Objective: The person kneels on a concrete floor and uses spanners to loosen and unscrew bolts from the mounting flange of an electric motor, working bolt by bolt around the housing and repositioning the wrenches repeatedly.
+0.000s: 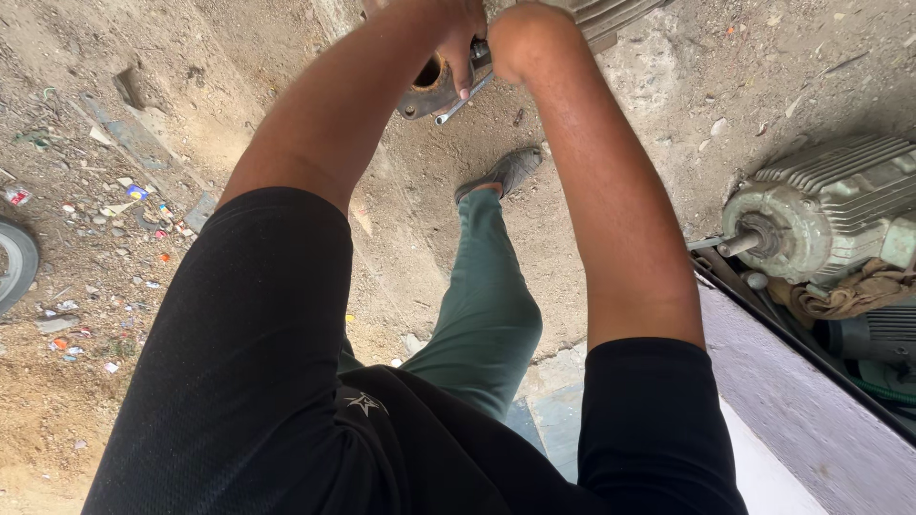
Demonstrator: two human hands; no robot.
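Overhead, a wrench point(465, 99) is being gripped by the closed left hand point(458, 43) against a rusty flange point(426, 88) above the dirt ground point(95, 381), while the right hand point(520, 38) is being kept fisted beside it, its contents hidden.

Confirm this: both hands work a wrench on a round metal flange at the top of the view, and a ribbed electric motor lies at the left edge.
Wrong side. The head view shows the ribbed electric motor at the right edge. Both the left hand and right hand do work the wrench at the round metal flange.
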